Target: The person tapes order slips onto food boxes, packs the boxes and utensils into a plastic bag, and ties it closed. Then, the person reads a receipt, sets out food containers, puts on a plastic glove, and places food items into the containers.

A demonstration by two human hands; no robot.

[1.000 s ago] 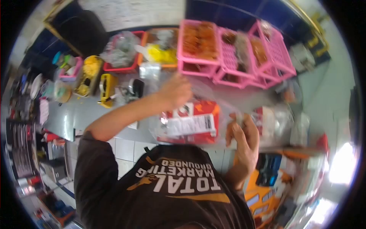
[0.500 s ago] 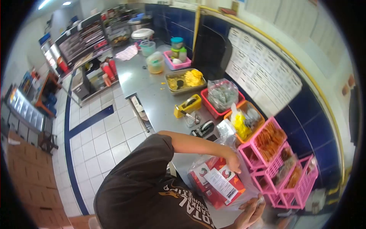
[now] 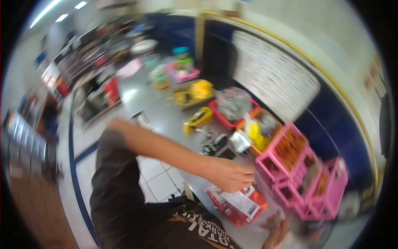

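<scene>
A red box (image 3: pixel 232 209) lies on the steel counter below my hands, with a white printed label (image 3: pixel 244 204) on top. Clear plastic is around it, though blur hides most of its outline. Just above the box's far edge is my left hand (image 3: pixel 232 176), its fingers curled together; what they hold, if anything, is hidden. Close to the box's right corner, my right hand (image 3: pixel 277 232) is smeared by motion, fingers bent, with a bit of clear plastic bag (image 3: pixel 282 216) at the fingertips.
Pink baskets (image 3: pixel 323 207) of packed food stand right of the box. Along the wall are an orange bin (image 3: pixel 267 139), a red bin (image 3: pixel 232 112) and a tray of yellow food (image 3: pixel 192 93). A yellow tape dispenser (image 3: pixel 199 118) sits on the steel counter (image 3: pixel 166 120).
My left hand has lifted off the box's top and drawn back left, its elbow rising. The right hand stays near the box's corner. The whole view has shifted and blurred.
</scene>
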